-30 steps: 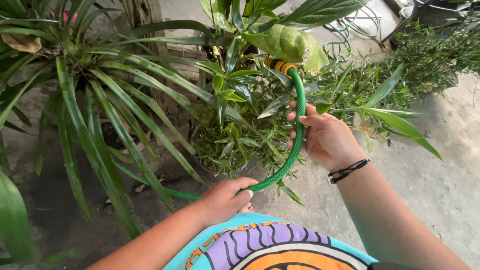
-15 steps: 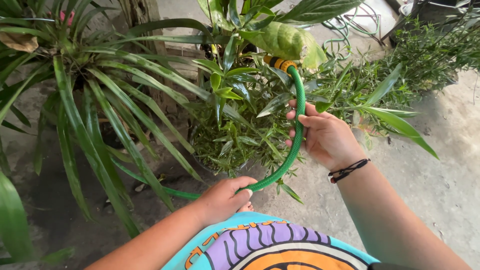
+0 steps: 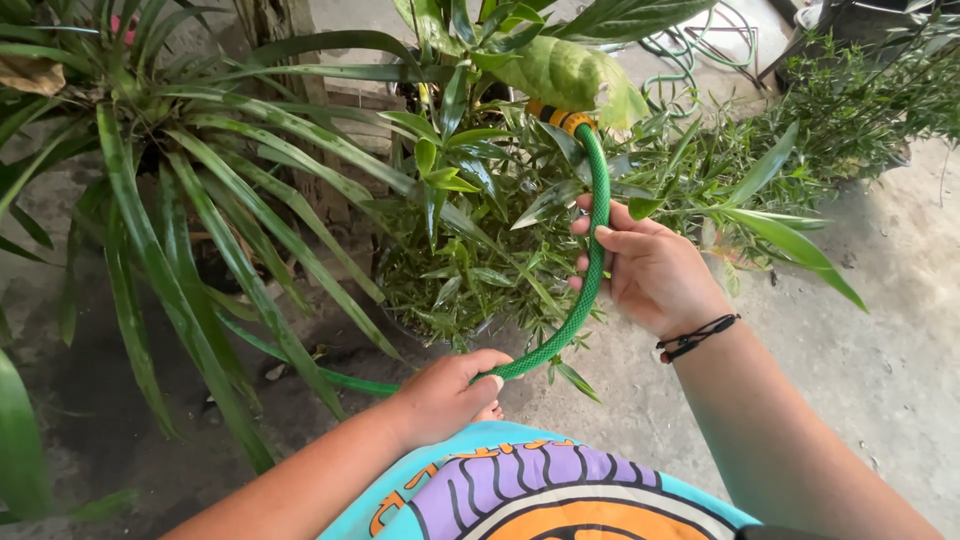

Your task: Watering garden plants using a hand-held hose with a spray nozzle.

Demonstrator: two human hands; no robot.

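Observation:
A green garden hose (image 3: 578,310) curves up from low centre to an orange and black nozzle (image 3: 560,118) among the leaves. My right hand (image 3: 645,270) grips the hose just below the nozzle end, a black cord bracelet on its wrist. My left hand (image 3: 445,395) is closed around the hose lower down, near my shirt. The nozzle points into a potted plant with small narrow leaves (image 3: 470,280). A big pale green leaf (image 3: 570,80) partly covers the nozzle's tip.
A large plant with long strap leaves (image 3: 190,200) fills the left side. Fine-leaved bushes (image 3: 860,100) stand at the upper right. More coiled hose (image 3: 690,55) lies on the concrete floor (image 3: 880,350) behind the plants.
The nozzle end has edged slightly upward and deeper under the big leaf. Both hands keep their grip in nearly the same places.

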